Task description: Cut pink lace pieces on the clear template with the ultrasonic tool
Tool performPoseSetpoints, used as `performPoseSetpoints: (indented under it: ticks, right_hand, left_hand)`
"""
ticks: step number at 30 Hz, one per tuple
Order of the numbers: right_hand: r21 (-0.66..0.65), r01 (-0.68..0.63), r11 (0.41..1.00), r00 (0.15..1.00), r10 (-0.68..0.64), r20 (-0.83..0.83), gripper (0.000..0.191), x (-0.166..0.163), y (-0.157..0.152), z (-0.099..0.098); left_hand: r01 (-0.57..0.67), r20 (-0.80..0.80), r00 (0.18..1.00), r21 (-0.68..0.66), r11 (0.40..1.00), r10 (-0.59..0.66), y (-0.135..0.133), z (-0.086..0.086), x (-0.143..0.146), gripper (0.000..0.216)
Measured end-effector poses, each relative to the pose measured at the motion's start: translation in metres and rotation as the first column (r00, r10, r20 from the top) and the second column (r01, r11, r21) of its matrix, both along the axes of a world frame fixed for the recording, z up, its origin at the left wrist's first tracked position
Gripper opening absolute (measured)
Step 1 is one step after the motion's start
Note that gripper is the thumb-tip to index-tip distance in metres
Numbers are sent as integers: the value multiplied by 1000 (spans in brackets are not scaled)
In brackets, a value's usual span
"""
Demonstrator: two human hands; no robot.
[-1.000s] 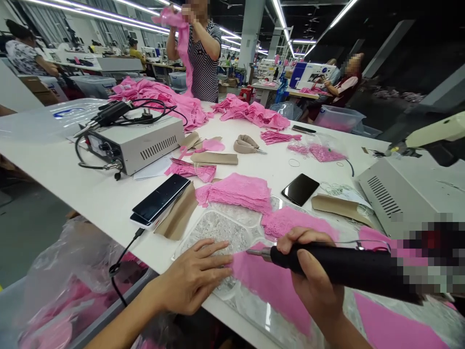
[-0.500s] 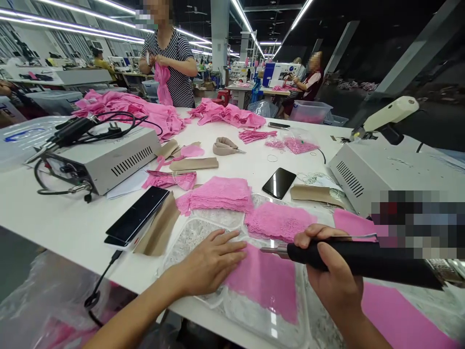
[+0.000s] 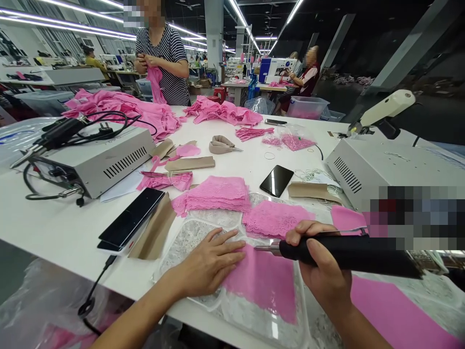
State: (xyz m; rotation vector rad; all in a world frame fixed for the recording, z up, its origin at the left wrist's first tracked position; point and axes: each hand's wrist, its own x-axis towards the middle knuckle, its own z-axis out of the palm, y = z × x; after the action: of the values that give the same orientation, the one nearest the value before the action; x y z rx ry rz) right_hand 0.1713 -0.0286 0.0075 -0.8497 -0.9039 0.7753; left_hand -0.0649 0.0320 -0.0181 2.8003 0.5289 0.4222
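My left hand (image 3: pixel 210 264) lies flat with fingers spread, its fingertips on the left part of a pink fabric piece (image 3: pixel 267 286). The piece rests on a clear plastic lid or tray (image 3: pixel 240 315) at the near table edge. My right hand (image 3: pixel 323 257) is wrapped around a black pen-like power tool (image 3: pixel 348 252) with a lever along its top. Its metal tip points left, at the upper edge of the pink piece near my left fingertips; I cannot tell whether it touches. Stacked pink lace pieces (image 3: pixel 278 218) lie just behind.
Grey power boxes stand left (image 3: pixel 112 155) and right (image 3: pixel 348 169). Phones (image 3: pixel 132 218), thread snips (image 3: pixel 221 144), brown card strips (image 3: pixel 191 163) and another lace stack (image 3: pixel 214 194) lie about. Across the table, a person in a striped shirt (image 3: pixel 163 63) handles pink fabric near a heap (image 3: pixel 134 114).
My right hand and the tool have shifted slightly left, bringing the tip nearer my left fingertips. My left hand stays on the fabric. The view has turned a little.
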Motion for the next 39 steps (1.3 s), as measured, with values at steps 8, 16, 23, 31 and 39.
performPoseSetpoints:
  ticks: [8, 16, 23, 31, 39]
  right_hand:
    - [34, -6, 999, 1000, 7, -25, 4, 4, 2, 4]
    - [52, 51, 997, 999, -50, -10, 4, 25, -7, 8]
    - [44, 22, 999, 1000, -23, 18, 2, 19, -9, 7]
    - [58, 77, 995, 997, -78, 2, 4, 27, -8, 10]
    - [18, 180, 983, 983, -180, -38, 5, 61, -34, 11]
  left_hand:
    - [0, -20, 1000, 35, 999, 1, 1, -2, -2, 37]
    - [-5, -10, 1000, 57, 998, 6, 0, -3, -2, 37]
    - [1, -1, 1000, 70, 998, -1, 1, -3, -2, 39]
    - [16, 30, 999, 88, 996, -19, 6, -4, -4, 41]
    - [45, 89, 995, 116, 992, -55, -17, 20, 17, 33]
